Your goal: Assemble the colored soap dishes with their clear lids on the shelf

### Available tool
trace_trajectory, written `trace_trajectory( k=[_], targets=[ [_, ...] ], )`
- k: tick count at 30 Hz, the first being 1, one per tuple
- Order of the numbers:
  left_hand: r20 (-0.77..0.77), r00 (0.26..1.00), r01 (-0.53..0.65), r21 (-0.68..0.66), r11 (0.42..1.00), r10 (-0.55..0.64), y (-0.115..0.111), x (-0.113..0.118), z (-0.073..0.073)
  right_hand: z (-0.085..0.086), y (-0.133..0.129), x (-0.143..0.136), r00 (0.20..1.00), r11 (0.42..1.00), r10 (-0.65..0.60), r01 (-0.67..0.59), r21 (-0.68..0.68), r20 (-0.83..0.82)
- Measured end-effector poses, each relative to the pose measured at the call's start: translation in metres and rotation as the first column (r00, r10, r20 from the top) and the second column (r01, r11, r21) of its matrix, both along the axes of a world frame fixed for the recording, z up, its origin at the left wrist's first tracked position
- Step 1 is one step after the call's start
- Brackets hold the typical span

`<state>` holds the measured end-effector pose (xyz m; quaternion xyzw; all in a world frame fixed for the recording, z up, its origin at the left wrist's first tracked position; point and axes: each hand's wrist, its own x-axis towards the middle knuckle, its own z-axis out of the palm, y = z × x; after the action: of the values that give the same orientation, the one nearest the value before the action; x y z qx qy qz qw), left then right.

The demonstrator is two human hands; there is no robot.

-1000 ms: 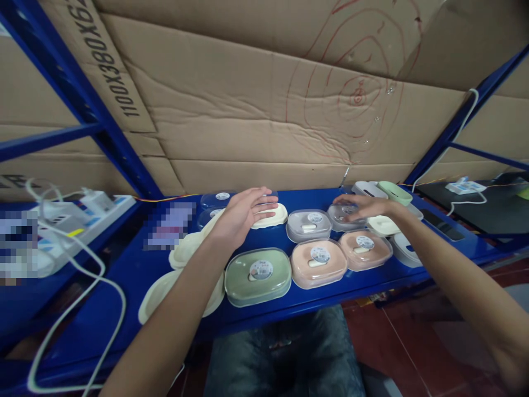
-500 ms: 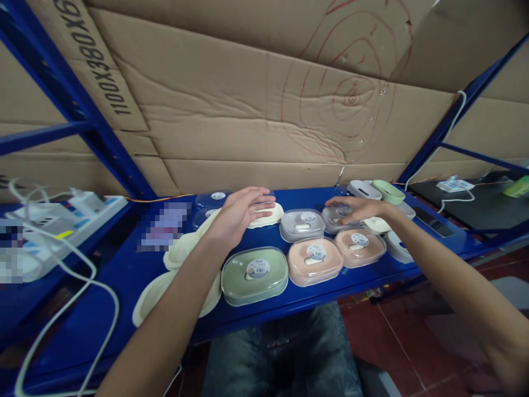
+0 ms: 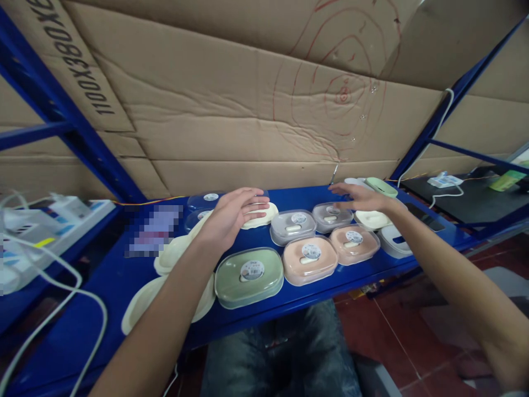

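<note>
My left hand point(image 3: 233, 218) is open over the cream lids, its fingers stretched toward a cream lid point(image 3: 261, 216) at the back. Nothing is in it. Fingers apart, my right hand point(image 3: 359, 197) hovers just behind a grey lidded box point(image 3: 332, 217) and holds nothing. Beside that box stands another grey lidded box point(image 3: 293, 226). In the front row are a green lidded box point(image 3: 249, 277) and two peach lidded boxes point(image 3: 310, 260) point(image 3: 354, 244). My left forearm partly covers a large cream piece point(image 3: 140, 303) and another cream piece point(image 3: 169, 255).
Clear blue-tinted lids point(image 3: 205, 200) lie at the back left. A green piece point(image 3: 382, 187), a cream piece point(image 3: 372, 219) and a grey piece point(image 3: 394, 242) sit at the right. Power strips with white cables point(image 3: 74, 223) stand left; cardboard point(image 3: 206, 99) rises behind.
My right hand has lifted off the grey lidded box and moved back, uncovering it. My left hand keeps nearly the same pose. The view has shifted slightly.
</note>
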<state>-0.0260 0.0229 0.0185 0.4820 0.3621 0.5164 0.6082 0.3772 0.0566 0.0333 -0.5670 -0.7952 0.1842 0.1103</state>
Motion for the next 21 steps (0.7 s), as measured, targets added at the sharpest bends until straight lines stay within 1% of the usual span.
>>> trace_trajectory(
  k=[2,4,6,7,9,12,14,15,17,18,21],
  targets=[
    [0.002,1.0,-0.005,0.001,1.0,0.005,-0.001,0.0,0.001,0.013,-0.007,0.023,0.992,0.994,-0.109,0.108,0.021,0.066],
    [0.0,1.0,-0.012,0.007,1.0,0.012,-0.003,0.001,0.002,0.024,-0.018,0.051,0.961,0.974,-0.224,0.225,0.012,0.163],
    [-0.006,1.0,-0.024,0.016,1.0,0.024,-0.003,0.001,0.003,0.029,-0.033,0.079,0.917,0.945,-0.32,0.329,0.002,0.238],
    [-0.008,0.999,-0.031,0.02,0.999,0.031,-0.004,0.001,0.004,0.029,-0.041,0.092,0.89,0.924,-0.368,0.382,0.002,0.271],
    [-0.01,0.999,-0.037,0.025,0.999,0.037,-0.003,0.001,0.003,0.022,-0.059,0.118,0.824,0.874,-0.46,0.487,0.002,0.332],
    [-0.015,0.999,-0.033,0.029,0.999,0.033,-0.002,0.001,0.002,0.001,-0.083,0.148,0.724,0.779,-0.557,0.626,-0.047,0.406],
    [-0.024,0.999,-0.029,0.028,0.999,0.029,-0.001,0.001,0.001,-0.015,-0.097,0.162,0.688,0.718,-0.587,0.686,-0.12,0.426],
    [-0.028,0.999,-0.026,0.026,0.999,0.027,0.0,0.001,0.001,-0.022,-0.103,0.167,0.684,0.694,-0.595,0.702,-0.16,0.422],
    [-0.029,0.999,-0.025,0.022,0.999,0.026,0.001,0.001,0.0,-0.034,-0.112,0.175,0.692,0.663,-0.608,0.712,-0.231,0.389],
    [-0.028,0.999,-0.025,0.02,0.999,0.026,0.001,0.001,0.0,-0.039,-0.115,0.178,0.699,0.657,-0.617,0.711,-0.253,0.361],
    [-0.029,0.999,-0.026,0.014,1.0,0.027,0.001,0.001,0.0,-0.048,-0.121,0.185,0.705,0.66,-0.656,0.709,-0.248,0.269]
  ],
)
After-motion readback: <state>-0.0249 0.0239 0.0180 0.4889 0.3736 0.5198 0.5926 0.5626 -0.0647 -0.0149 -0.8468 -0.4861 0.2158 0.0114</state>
